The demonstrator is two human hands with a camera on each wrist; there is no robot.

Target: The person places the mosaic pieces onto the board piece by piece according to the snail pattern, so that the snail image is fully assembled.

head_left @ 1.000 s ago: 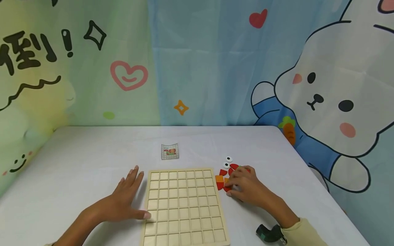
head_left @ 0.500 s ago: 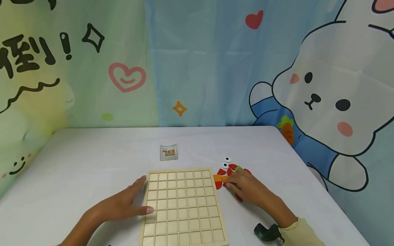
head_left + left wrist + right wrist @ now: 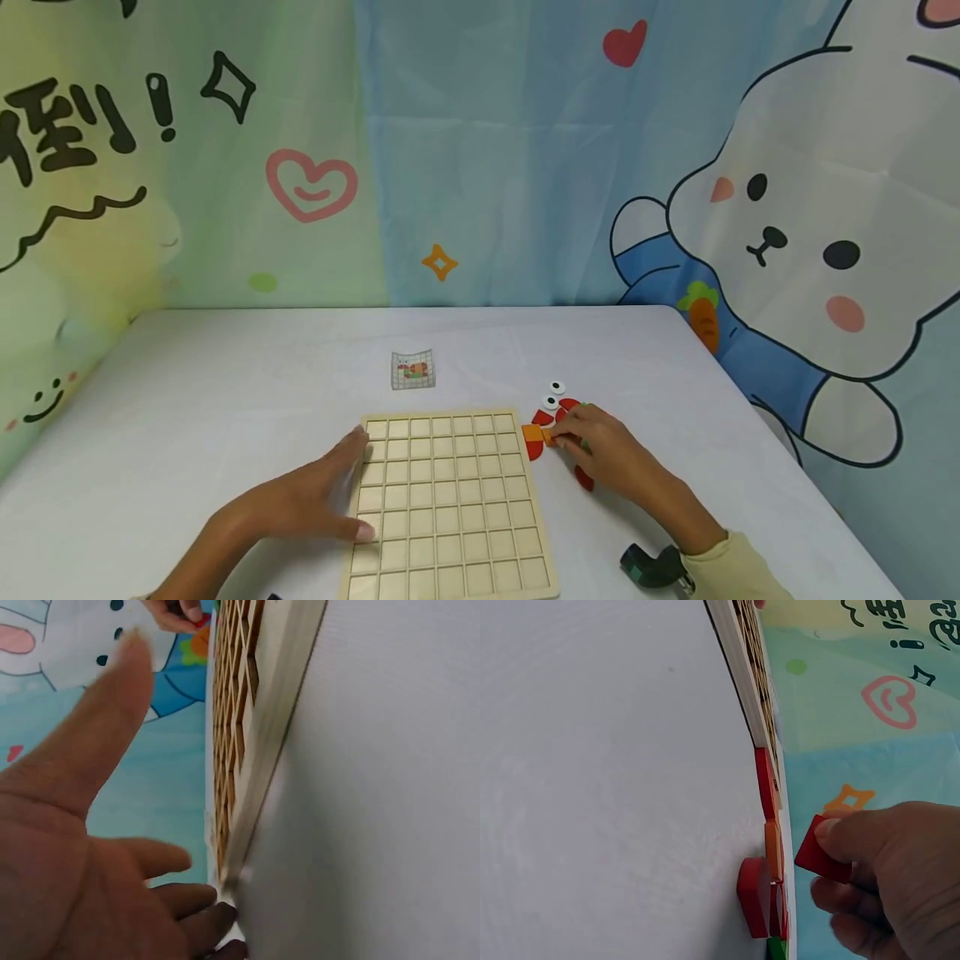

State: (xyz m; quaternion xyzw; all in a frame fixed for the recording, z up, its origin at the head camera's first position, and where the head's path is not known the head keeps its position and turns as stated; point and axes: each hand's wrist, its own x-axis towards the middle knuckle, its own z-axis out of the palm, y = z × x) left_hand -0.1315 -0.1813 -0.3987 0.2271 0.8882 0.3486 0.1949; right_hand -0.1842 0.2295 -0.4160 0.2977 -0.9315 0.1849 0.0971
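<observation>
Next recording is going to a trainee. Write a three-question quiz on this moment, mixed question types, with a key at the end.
1. Multiple choice: in the right wrist view, what colour is the flat-faced block pinched by the right hand? a) green b) red c) blue

2. True or false: the small rectangular grid-printed card lies beyond the far edge of the pale wooden grid board.

3. Count: how many round white discs with black dots show in the head view?

Key: 1 b; 2 true; 3 two.

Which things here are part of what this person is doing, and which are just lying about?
In use, it seems:
red piece, pinched in the right hand
grid board
loose coloured pieces
picture card

Probably not:
printed backdrop
black object by the right sleeve
</observation>
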